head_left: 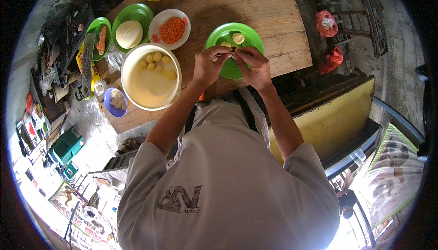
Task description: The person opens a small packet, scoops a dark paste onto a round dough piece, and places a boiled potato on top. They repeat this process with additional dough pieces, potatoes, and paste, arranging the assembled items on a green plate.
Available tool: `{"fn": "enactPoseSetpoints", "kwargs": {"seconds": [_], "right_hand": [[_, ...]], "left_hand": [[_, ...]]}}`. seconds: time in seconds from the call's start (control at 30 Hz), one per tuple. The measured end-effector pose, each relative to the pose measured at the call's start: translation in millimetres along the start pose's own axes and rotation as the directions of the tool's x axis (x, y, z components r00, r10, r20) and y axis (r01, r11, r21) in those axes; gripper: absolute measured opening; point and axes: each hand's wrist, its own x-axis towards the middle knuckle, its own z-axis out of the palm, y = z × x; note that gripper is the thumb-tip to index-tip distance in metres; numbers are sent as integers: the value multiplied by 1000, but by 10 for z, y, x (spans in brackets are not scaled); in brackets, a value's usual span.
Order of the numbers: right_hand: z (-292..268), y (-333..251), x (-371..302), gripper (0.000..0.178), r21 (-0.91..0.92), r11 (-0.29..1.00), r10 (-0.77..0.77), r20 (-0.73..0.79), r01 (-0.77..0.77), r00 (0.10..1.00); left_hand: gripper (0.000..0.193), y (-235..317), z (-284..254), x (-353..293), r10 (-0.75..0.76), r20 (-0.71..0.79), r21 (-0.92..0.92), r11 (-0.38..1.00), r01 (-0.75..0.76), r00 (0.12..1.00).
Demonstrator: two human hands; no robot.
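your left hand [209, 69] and right hand [254, 69] pinch a small piece [233, 49] above the green plate [232, 72] with its yellow lumps [238, 38], probably so crumbs land there.

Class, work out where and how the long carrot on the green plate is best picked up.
Probably around its middle, from above and the right: the carrot is long and slim, lying on the green plate, and a long tool crowds its left.
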Motion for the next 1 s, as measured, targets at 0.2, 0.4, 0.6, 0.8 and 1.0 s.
{"fn": "enactPoseSetpoints", "kwargs": {"seconds": [0.2,0.4,0.6,0.8,1.0], "right_hand": [[9,4,23,23,28,999,16,-26,-15,1000],[22,-13,22,23,33,999,19,-55,-17,998],[21,-27,41,23,23,999,26,-62,-24,998],[-6,-89,88,24,59,998,13,-94,-8,996],[-11,-107,115,26,106,993,57,-132,-43,990]], "left_hand": [[14,52,3,10,110,-21,154,982,-105,994],[20,138,-32,40,216,22,198,956,-216,976],[19,199,-53,48,249,59,265,930,-255,967],[27,225,-61,60,256,46,265,929,-259,966],[29,223,31,37,14,-99,-17,1000,-16,995]]}}
